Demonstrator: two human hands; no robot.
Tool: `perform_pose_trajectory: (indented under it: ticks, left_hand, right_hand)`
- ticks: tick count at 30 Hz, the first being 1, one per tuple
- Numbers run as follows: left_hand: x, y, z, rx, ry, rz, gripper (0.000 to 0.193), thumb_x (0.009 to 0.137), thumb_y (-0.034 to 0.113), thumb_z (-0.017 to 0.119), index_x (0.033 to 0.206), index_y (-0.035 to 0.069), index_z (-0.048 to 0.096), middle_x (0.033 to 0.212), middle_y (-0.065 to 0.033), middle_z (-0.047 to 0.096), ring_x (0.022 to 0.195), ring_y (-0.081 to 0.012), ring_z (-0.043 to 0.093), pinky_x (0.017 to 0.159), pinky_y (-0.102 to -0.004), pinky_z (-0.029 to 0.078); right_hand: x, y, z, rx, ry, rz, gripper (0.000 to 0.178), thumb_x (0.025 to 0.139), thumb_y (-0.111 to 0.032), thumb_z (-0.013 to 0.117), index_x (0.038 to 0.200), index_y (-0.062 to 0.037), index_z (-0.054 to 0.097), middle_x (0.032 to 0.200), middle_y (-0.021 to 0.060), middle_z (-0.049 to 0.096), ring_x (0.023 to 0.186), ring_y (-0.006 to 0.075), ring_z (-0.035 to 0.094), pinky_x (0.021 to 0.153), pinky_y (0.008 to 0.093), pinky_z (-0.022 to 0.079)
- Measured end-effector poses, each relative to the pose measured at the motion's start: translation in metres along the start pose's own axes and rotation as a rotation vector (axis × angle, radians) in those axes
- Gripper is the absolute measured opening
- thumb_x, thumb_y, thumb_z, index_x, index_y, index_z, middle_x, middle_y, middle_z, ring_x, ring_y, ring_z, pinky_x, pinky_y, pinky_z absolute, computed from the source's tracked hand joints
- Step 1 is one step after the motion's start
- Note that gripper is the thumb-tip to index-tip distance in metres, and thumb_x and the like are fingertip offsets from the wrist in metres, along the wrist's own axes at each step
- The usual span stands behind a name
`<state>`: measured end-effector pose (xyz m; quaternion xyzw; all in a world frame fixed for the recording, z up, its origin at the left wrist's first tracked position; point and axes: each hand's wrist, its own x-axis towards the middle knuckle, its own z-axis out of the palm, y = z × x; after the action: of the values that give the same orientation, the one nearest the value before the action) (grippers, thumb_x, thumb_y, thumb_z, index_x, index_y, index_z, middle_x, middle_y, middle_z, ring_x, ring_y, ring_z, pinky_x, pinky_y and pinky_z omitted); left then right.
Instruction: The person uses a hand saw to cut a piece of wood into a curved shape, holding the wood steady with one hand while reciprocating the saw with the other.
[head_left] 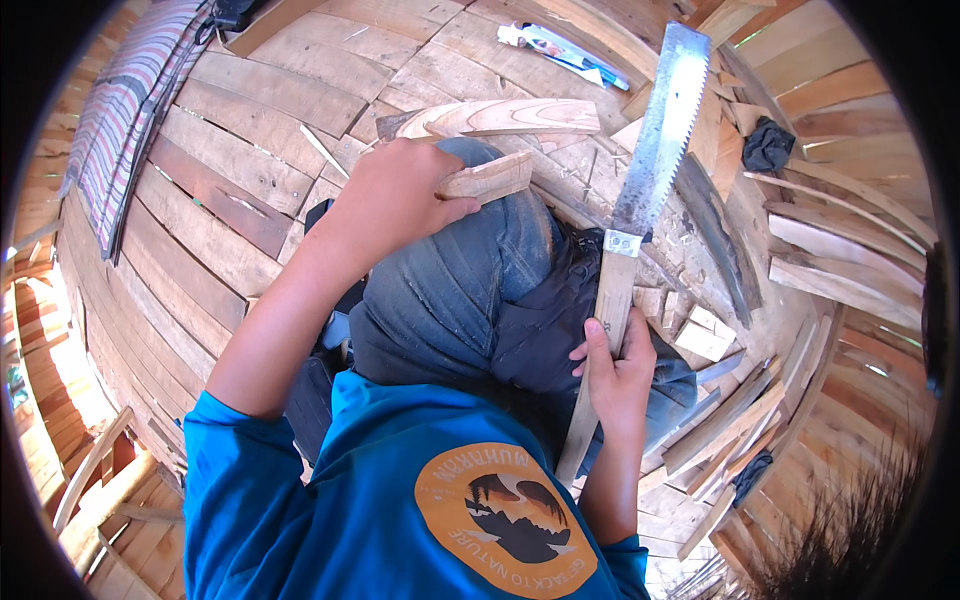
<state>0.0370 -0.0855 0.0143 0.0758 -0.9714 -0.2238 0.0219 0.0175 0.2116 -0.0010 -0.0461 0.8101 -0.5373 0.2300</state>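
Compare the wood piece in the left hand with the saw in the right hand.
The wood piece is short, pale and bare; the saw is long, with a toothed grey metal blade on a wooden handle. The left hand presses the wood piece flat on the knee; the right hand holds the saw upright by its handle, blade pointing away. Both are gripped and partly wooden.

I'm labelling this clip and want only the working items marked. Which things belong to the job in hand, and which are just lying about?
In hand:
- left hand gripping a short wooden piece on the knee
- right hand holding a saw-toothed knife by its wooden handle

Lying about:
- curved wooden slat
- small wood offcuts
- dark cloth
- striped mat
- crumpled wrapper
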Motion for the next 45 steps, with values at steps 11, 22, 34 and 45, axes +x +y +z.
perform_pose_trajectory:
  ticks: [11,22,34,45]
  left_hand:
    - [-0.006,0.013,0.012,0.022,-0.013,-0.046,0.029,0.079,0.03,0.076,0.092,0.005,0.073,0.076,-0.0189,0.067,0.077,-0.0371,0.067,0.073,-0.0457,0.054]
    - [-0.008,0.01,0.015,0.011,0.018,-0.012,0.024,0.079,0.026,0.075,0.092,0.006,0.072,0.077,-0.0165,0.067,0.079,-0.0355,0.067,0.072,-0.0454,0.054]
    - [-0.001,0.016,0.02,0.135,-0.041,0.006,0.022,0.08,0.026,0.075,0.095,0.01,0.072,0.077,-0.0119,0.069,0.076,-0.0318,0.069,0.068,-0.0422,0.055]
    - [-0.001,0.02,0.023,0.098,-0.049,-0.037,0.018,0.081,0.024,0.073,0.085,0.007,0.07,0.068,-0.0146,0.065,0.071,-0.0337,0.068,0.066,-0.0427,0.055]
  right_hand:
    - [-0.004,-0.01,0.01,-0.499,-0.042,-0.294,0.024,0.1,-0.019,0.055,0.118,-0.0034,0.055,0.073,0.0264,0.064,0.07,0.0451,0.066,0.056,0.0492,0.05]
    - [0.003,-0.019,0.017,-0.661,-0.074,-0.253,0.022,0.101,-0.015,0.052,0.118,-0.0012,0.054,0.079,0.028,0.064,0.075,0.0467,0.066,0.059,0.0487,0.05]
    - [0.007,-0.036,0.018,-0.989,-0.047,-0.325,0.018,0.1,-0.021,0.054,0.103,-0.004,0.049,0.059,0.0207,0.06,0.056,0.0401,0.064,0.048,0.048,0.05]
    - [-0.009,-0.029,0.018,-0.948,-0.087,-0.23,0.019,0.101,-0.021,0.054,0.102,-0.003,0.048,0.059,0.0219,0.06,0.057,0.041,0.064,0.049,0.0488,0.05]
